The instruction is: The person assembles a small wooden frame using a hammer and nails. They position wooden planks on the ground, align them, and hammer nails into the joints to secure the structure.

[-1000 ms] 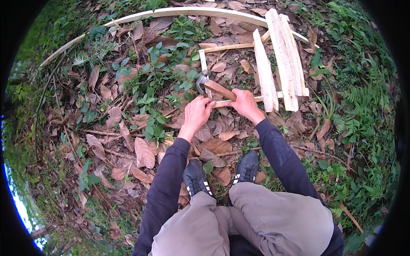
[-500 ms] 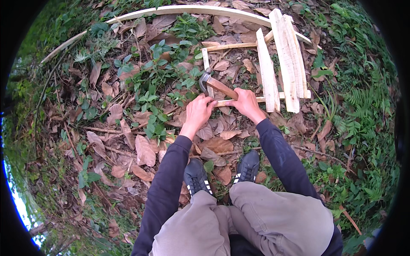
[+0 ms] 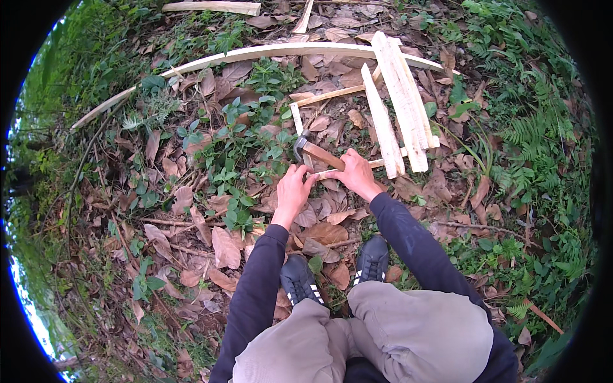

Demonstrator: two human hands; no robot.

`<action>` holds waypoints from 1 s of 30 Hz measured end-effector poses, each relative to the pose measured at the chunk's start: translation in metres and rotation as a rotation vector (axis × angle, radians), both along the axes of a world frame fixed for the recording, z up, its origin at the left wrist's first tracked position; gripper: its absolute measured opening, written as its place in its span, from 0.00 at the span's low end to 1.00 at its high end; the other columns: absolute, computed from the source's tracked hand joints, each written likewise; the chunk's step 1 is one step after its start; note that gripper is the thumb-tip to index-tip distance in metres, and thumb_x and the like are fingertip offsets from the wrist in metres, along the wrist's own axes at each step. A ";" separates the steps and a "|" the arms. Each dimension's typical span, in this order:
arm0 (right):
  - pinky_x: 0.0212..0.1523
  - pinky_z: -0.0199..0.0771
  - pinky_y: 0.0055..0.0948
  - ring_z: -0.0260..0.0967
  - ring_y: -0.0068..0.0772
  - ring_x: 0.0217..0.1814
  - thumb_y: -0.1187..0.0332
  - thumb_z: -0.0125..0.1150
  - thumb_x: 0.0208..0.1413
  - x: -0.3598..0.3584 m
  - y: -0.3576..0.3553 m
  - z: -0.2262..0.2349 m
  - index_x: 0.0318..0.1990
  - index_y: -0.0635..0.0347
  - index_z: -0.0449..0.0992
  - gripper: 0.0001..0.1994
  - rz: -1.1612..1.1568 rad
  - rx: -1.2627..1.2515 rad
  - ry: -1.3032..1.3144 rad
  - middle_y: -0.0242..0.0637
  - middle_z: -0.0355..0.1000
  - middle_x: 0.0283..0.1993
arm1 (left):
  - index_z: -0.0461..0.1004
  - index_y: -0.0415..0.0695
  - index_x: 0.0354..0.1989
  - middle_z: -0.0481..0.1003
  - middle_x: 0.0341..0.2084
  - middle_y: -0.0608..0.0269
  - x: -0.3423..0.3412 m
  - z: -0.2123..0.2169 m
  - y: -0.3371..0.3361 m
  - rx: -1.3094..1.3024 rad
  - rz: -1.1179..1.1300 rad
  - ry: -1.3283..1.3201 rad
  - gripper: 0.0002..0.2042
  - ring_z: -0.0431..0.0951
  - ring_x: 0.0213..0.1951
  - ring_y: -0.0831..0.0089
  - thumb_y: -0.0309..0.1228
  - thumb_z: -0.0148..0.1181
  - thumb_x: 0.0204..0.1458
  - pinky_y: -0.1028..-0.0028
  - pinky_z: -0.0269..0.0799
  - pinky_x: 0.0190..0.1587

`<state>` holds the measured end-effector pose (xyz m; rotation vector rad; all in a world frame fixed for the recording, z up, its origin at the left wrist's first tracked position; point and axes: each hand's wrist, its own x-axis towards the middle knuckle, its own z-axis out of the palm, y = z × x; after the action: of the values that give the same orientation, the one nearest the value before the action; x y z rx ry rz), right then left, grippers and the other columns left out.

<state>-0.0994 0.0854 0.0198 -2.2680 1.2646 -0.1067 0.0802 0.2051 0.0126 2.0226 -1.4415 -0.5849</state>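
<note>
My right hand (image 3: 356, 175) is closed round the handle of a claw hammer (image 3: 323, 155), whose metal head points away to the left. Its fingertips also come close to the near wooden strip (image 3: 377, 163) of a pale frame. My left hand (image 3: 292, 195) is closed at the frame's near left corner, thumb and fingers pinched on the strip's end; anything small between them is hidden. From that corner a left strip (image 3: 296, 120) runs away to meet a back strip (image 3: 329, 96). Across the right side lie a pointed slat (image 3: 381, 121) and wider boards (image 3: 403, 102).
A long curved wooden strip (image 3: 255, 53) lies beyond the frame. Farther off are a flat board (image 3: 212, 7) and a short wood piece (image 3: 304, 17). Dry leaves (image 3: 225, 247), green plants and twigs cover the ground. My shoes (image 3: 371, 258) stand just below the hands.
The view has shifted, so the frame and hands sit lower and a little left, and more wood shows at the top. Both hands keep their hold; the hammer stays at the corner.
</note>
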 end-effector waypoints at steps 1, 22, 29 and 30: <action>0.45 0.77 0.49 0.77 0.54 0.44 0.45 0.79 0.45 0.001 0.003 0.001 0.37 0.68 0.81 0.29 0.008 -0.023 -0.035 0.45 0.73 0.42 | 0.77 0.47 0.38 0.73 0.33 0.56 -0.003 0.001 0.004 0.003 0.034 0.021 0.12 0.79 0.35 0.51 0.41 0.70 0.56 0.55 0.74 0.35; 0.45 0.77 0.48 0.80 0.53 0.42 0.46 0.81 0.42 0.010 -0.005 0.008 0.34 0.65 0.80 0.28 0.018 0.044 0.072 0.48 0.79 0.36 | 0.77 0.48 0.35 0.74 0.29 0.60 -0.003 -0.002 0.005 -0.026 0.089 -0.016 0.13 0.79 0.33 0.54 0.43 0.71 0.54 0.57 0.72 0.34; 0.45 0.77 0.49 0.79 0.56 0.42 0.48 0.81 0.43 0.012 -0.010 0.002 0.34 0.63 0.80 0.26 0.023 0.067 0.094 0.49 0.79 0.36 | 0.77 0.49 0.35 0.75 0.28 0.61 -0.003 -0.004 0.006 -0.050 0.091 -0.027 0.13 0.79 0.32 0.56 0.43 0.71 0.54 0.59 0.71 0.33; 0.45 0.77 0.50 0.79 0.56 0.42 0.48 0.81 0.43 0.012 -0.011 0.002 0.34 0.63 0.80 0.26 0.020 0.079 0.095 0.49 0.79 0.36 | 0.77 0.49 0.35 0.75 0.28 0.61 -0.003 -0.004 0.006 -0.056 0.088 -0.031 0.13 0.79 0.31 0.56 0.43 0.71 0.54 0.59 0.71 0.33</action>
<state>-0.0874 0.0740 0.0222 -2.2405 1.2707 0.0587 0.0773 0.2115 0.0082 2.0481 -1.3633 -0.4730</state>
